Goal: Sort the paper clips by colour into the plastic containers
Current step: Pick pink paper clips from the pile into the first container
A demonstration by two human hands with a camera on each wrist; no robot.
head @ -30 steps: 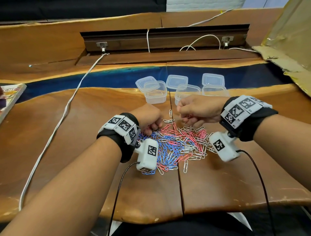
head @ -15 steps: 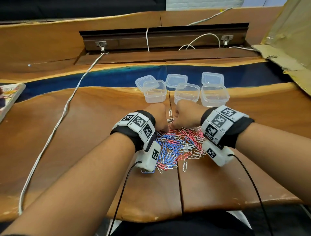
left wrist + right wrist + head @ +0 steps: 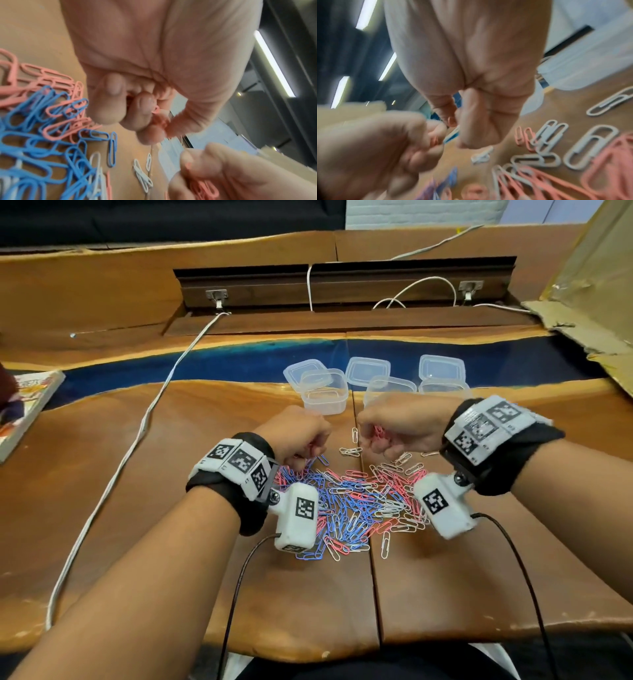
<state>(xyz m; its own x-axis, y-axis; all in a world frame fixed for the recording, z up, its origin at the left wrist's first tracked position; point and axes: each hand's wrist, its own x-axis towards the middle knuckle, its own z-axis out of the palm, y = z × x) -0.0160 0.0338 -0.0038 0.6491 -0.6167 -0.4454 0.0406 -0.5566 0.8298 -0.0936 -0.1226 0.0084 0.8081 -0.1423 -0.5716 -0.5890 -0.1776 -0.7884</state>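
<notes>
Both my left hand and right hand clutch pink clips, tubs just beyond them look unfilled, pile beneath barely touched.

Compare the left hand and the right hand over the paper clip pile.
The left hand hangs at the far left edge of the mixed pink, blue and white paper clip pile. The right hand is at its far right edge, partly hiding the clear plastic containers. In the head view the right hand's pink clips stick out of its fist, while the left hand's barely show. Both hands curl round pink clips.
</notes>
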